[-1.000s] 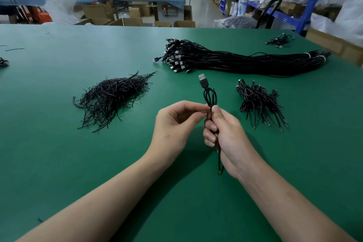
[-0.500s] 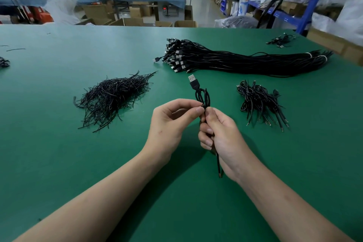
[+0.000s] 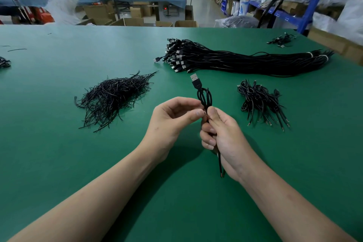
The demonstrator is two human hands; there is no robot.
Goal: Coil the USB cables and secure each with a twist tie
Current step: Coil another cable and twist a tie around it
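Above the table (image 3: 59, 163), left hand (image 3: 172, 118) and right hand (image 3: 224, 135) pinch cable (image 3: 204, 96).

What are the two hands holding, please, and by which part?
The right hand grips the coiled USB cable round its middle, plug end up; the left hand pinches it at the same spot.

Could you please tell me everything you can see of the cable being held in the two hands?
The cable is thin and black, folded into a narrow coil of a few loops, held upright above the table. Its USB plug, metal-tipped, sticks up, tilted left. The right hand grips the coil's middle; the left hand pinches there too. A loose end hangs below the right hand.
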